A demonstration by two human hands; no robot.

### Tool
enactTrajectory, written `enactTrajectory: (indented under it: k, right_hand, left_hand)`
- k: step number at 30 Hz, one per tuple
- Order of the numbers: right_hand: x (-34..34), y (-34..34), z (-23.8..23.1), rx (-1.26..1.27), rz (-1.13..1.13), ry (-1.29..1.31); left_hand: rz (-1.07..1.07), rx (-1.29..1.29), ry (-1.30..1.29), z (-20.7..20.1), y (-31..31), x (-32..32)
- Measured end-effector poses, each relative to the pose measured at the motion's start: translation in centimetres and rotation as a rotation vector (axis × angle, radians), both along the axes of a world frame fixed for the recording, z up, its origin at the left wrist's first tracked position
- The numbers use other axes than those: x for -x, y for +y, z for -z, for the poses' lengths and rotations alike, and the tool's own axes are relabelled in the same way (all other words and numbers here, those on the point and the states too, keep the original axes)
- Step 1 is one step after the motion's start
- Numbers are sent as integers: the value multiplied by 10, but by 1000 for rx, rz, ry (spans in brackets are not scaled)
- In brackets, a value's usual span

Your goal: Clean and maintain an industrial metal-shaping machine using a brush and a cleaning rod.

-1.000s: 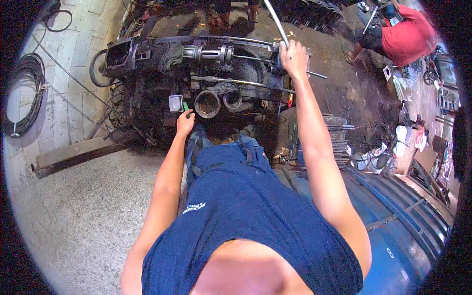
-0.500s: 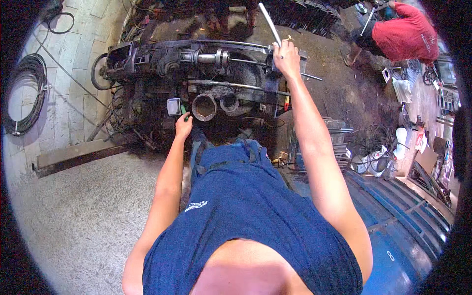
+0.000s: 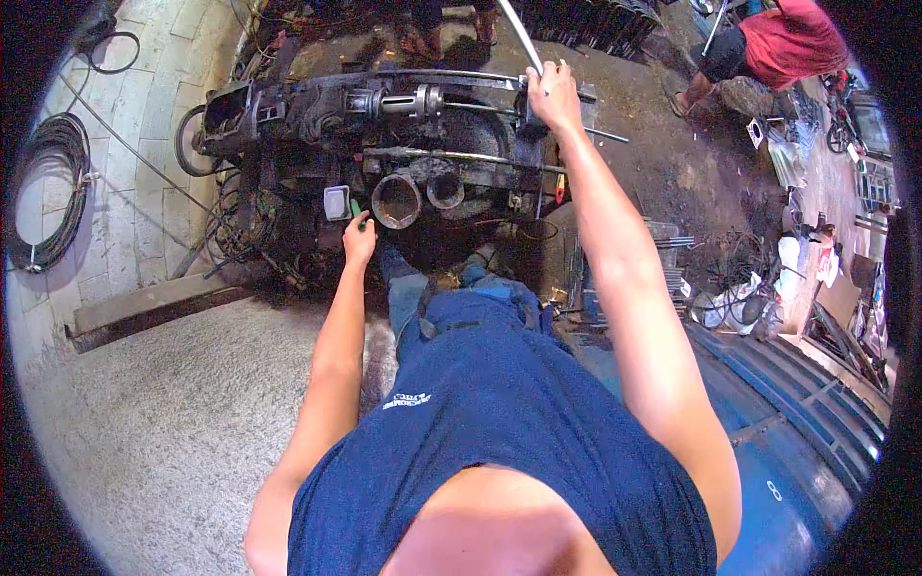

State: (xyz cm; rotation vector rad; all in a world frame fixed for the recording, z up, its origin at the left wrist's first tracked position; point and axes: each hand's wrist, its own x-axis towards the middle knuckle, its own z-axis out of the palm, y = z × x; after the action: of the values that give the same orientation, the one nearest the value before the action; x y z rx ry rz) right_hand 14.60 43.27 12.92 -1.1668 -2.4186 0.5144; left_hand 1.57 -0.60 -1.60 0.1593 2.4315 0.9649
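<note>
Ahead of me stands a dark, greasy machine (image 3: 317,120) with long horizontal bars and a bright metal cylinder (image 3: 408,102). My left hand (image 3: 359,242) is closed around a green handle (image 3: 356,208), just left of an open round pipe end (image 3: 396,202). Beside that handle sits a small whitish box (image 3: 337,203). My right hand (image 3: 555,98) reaches to the machine's right end, its fingers wrapped round the lower end of a pale metal rod (image 3: 520,33). That rod slants up and left; its joint with the machine is hidden by the hand.
Coiled black cable (image 3: 50,192) hangs on the pale wall at left. A co-worker in a red shirt (image 3: 783,43) bends at the far right. Blue metal panels (image 3: 768,422) lie at my right, near piled scrap (image 3: 740,307). A rough pale surface (image 3: 173,432) spreads at lower left.
The view has shifted slightly. Both my hands keep their holds, and the pale rod stands at nearly the same slant. The co-worker in red has shifted toward the upper edge.
</note>
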Motion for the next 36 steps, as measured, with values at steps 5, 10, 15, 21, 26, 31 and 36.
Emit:
enactTrajectory:
  k: [5,10,15,21,26,31,36]
  right_hand:
    - [0,8,7,9,-25,7]
    - [2,4,6,46,-25,3]
    - [2,2,7,22,-14,4]
    - [-1,3,8,-16,-11,11]
    - [1,0,2,24,1,-11]
    - [3,0,6,32,7,-26]
    - [0,8,18,5,-12,-1]
  left_hand:
    - [-5,-35,11,5,-3,1]
    - [-9,-47,-22,7,-4,1]
    - [27,29,-29,3,-3,2]
    - [42,23,-26,2,-4,2]
    - [30,-2,-74,13,-11,9]
    - [34,-14,-88,23,-15,10]
    - [60,-10,-69,23,-13,8]
